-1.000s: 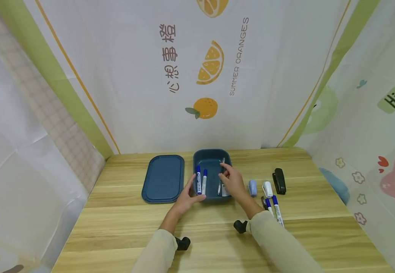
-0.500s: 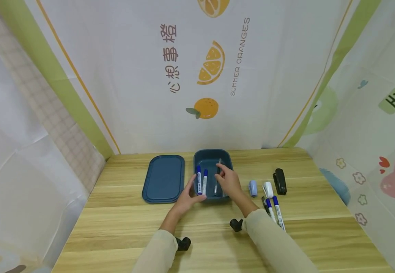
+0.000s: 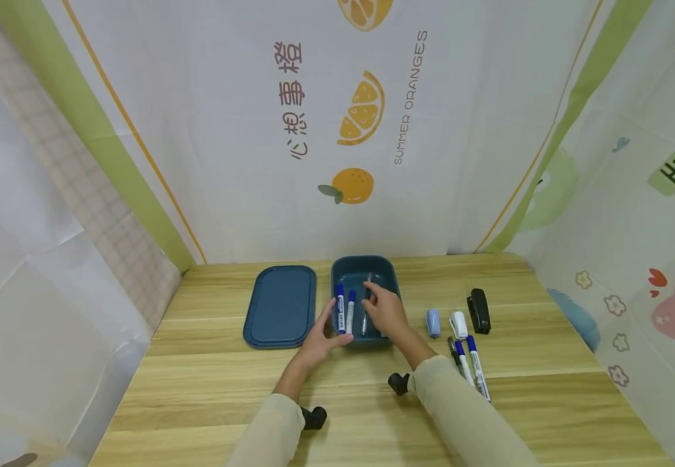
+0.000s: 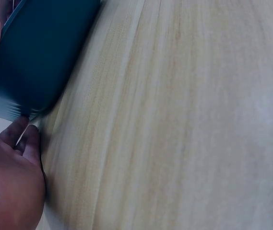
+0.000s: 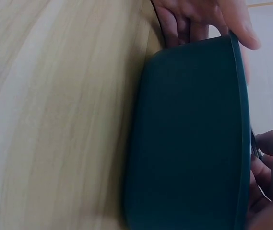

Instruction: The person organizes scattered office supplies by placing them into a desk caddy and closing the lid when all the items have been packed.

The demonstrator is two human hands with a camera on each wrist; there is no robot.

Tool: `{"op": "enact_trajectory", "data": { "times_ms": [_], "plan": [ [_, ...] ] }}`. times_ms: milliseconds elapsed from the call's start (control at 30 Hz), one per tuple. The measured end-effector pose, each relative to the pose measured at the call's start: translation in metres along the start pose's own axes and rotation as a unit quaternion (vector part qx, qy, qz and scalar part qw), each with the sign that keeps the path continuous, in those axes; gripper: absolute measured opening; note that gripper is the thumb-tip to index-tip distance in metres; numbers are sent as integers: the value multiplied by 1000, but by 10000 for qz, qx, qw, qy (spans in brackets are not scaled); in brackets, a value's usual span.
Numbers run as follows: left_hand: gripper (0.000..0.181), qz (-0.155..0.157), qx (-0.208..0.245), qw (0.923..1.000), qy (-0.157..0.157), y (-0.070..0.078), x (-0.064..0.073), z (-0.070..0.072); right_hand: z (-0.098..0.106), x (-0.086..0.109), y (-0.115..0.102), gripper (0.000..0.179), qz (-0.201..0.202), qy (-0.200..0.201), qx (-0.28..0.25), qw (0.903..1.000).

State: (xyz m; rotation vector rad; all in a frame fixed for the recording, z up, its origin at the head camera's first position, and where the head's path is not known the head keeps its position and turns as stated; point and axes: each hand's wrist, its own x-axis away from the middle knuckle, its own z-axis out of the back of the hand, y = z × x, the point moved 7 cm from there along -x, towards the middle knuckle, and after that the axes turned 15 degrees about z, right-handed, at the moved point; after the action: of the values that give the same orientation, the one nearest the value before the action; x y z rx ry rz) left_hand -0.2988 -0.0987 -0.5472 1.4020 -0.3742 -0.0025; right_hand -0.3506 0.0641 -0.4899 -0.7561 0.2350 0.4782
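Pinching the pen point(image 3: 364, 324) toward its far end, right hand point(image 3: 386, 310) overhangs the box point(image 3: 364, 262) left hand point(image 3: 316, 344) holds.

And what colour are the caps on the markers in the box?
Blue; the caps show best in the head view.

One wide view from above, two close ones from the wrists.
The head camera looks forward and down over the flat, yellowish-brown wooden tabletop point(image 3: 197, 402); both wrist cameras sit low, their pictures tipped sideways, facing the outer wall of the dark blue, round-cornered plastic box point(image 3: 366, 343). All three views share that box and the person's bare left hand point(image 3: 316, 344).
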Motion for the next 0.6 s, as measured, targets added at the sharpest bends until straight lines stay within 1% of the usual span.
{"op": "enact_trajectory", "data": {
  "times_ms": [233, 433, 600],
  "plan": [
    [92, 48, 5, 10000, 0, 2, 1, 0, -4, 1, 2, 43, -126, -168, 3, 9998],
    [94, 5, -1, 10000, -22, 2, 2, 0, -2, 2, 0, 39, 146, -66, -150, 9998],
    [92, 36, 71, 9999, -102, 19, 17, -1, -1, 3, -1, 37, 239, 22, -339, 9991]
  ]
}}
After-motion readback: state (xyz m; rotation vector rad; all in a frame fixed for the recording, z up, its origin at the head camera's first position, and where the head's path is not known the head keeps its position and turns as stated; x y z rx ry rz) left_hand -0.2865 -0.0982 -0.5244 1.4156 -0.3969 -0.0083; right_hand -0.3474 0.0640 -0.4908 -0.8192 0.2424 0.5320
